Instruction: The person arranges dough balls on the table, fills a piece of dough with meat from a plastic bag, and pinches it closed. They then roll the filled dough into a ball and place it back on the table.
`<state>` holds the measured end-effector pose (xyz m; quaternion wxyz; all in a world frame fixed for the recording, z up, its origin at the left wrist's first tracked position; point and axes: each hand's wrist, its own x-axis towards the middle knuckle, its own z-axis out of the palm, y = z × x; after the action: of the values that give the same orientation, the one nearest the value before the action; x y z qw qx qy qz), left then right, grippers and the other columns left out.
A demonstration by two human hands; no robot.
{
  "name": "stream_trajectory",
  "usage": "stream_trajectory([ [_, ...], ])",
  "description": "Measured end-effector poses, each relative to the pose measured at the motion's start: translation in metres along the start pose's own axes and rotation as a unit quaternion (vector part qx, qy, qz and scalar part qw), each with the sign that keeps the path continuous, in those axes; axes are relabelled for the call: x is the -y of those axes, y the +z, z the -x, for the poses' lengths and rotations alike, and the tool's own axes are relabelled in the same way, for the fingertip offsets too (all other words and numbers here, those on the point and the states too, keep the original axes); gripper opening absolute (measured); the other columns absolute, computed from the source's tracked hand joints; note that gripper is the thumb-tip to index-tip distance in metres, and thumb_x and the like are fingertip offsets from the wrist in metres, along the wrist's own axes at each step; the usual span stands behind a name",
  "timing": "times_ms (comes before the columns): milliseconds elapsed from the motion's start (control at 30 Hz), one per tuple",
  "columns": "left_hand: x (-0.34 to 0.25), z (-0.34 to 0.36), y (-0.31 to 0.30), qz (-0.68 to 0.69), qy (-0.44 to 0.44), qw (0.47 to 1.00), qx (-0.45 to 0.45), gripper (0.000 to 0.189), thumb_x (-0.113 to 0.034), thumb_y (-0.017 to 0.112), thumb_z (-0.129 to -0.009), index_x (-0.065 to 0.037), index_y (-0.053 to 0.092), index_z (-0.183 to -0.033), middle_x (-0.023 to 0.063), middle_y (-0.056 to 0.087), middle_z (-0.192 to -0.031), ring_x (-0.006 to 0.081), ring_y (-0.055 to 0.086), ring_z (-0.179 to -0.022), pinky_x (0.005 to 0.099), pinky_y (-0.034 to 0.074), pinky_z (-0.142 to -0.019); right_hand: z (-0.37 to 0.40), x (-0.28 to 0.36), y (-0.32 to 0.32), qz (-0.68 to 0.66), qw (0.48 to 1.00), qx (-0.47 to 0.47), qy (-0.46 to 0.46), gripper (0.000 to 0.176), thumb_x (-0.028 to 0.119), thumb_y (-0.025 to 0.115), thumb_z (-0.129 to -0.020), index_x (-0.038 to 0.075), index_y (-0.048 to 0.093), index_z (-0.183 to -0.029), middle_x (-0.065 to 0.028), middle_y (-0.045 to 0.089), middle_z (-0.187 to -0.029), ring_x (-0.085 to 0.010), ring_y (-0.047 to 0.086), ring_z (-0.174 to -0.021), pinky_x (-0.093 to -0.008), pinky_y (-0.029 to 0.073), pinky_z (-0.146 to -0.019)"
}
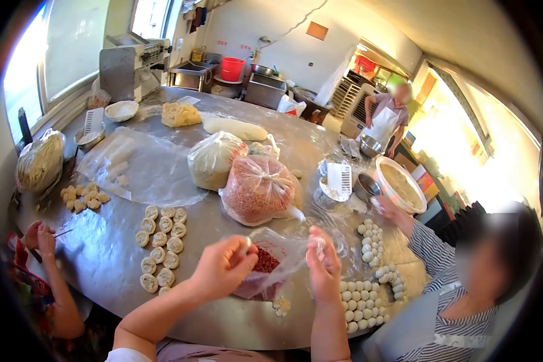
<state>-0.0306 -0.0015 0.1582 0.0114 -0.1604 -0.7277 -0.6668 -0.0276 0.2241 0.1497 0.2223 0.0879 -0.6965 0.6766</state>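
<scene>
Clear plastic makes up the bag [288, 258] on the shiny table [105, 256], right between the person's two hands. Its top is open, and small dark red bits [265, 260] show inside. The left hand [223, 265] pinches one side of the top, with the thumb and fingers close together. The right hand [324, 260] has its fingers curled in and holds the other side. Just behind sits a big tied bag of pink crumbs [256, 192], next to a tied bag of pale stuff [214, 161]. Flat dough rounds [158, 239] lie in rows near the left arm, and little white balls [357, 296] sit close together near the right arm. On the right, a person in a striped sleeve [429, 248] reaches toward a wide white tub [420, 207]. On the left, another person's hand [46, 239] is by a thin stick [64, 233].
</scene>
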Motion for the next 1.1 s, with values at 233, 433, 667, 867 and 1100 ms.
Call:
stream_trajectory([
  [233,-0.012,0.008,0.007,-0.235,0.243,0.941,-0.008,0.012,-0.013,0.073,-0.08,-0.007,0.064,-0.083,0.0071,0.062,-0.079,0.0254,0.059,-0.075,0.0351,0.048,-0.068,0.008,-0.008,0.025,0.092,0.951,0.287,-0.071,0.049,0.006,0.065,-0.089,0.004,0.044,-0.134,-0.0094,0.061,-0.119,-0.0177,0.057,-0.11,-0.0347,0.043,-0.099],
  [433,0.0,0.012,0.022,-0.288,0.318,0.902,0.05,0.011,-0.021,0.07,-0.082,-0.011,0.066,-0.086,0.0085,0.058,-0.107,0.0293,0.055,-0.103,0.044,0.043,-0.087,0.041,-0.041,0.044,-0.189,0.925,0.257,0.208,0.048,0.011,0.07,-0.086,0.011,0.052,-0.13,-0.0106,0.059,-0.12,-0.024,0.059,-0.108,-0.0345,0.049,-0.093],
  [667,0.02,0.011,-0.002,-0.085,0.123,0.983,0.109,0.027,-0.013,0.065,-0.091,-0.005,0.06,-0.116,0.0136,0.061,-0.111,0.0285,0.062,-0.097,0.0384,0.049,-0.085,0.033,-0.03,0.031,-0.056,0.926,0.259,0.269,0.053,0.05,0.041,-0.102,0.002,0.064,-0.101,-0.0046,0.06,-0.082,-0.0146,0.061,-0.076,-0.0284,0.048,-0.067],
  [867,0.028,0.016,0.0,0.015,-0.007,0.998,0.065,0.015,-0.009,0.067,-0.09,-0.004,0.061,-0.102,0.0095,0.065,-0.093,0.024,0.063,-0.093,0.0351,0.05,-0.08,0.039,-0.031,0.043,-0.097,0.946,0.229,0.207,0.057,0.055,0.04,-0.102,0.003,0.062,-0.093,-0.0004,0.054,-0.073,-0.011,0.057,-0.068,-0.0252,0.044,-0.06],
  [1100,0.039,0.035,0.022,-0.186,0.382,0.905,-0.034,0.013,-0.011,0.073,-0.083,-0.01,0.063,-0.09,0.0072,0.064,-0.091,0.0268,0.063,-0.093,0.0371,0.049,-0.083,0.034,-0.026,0.031,-0.123,0.949,0.178,0.23,0.027,0.03,0.066,-0.095,0.004,0.061,-0.096,0.0023,0.06,-0.08,-0.0055,0.055,-0.07,-0.0203,0.044,-0.06],
])
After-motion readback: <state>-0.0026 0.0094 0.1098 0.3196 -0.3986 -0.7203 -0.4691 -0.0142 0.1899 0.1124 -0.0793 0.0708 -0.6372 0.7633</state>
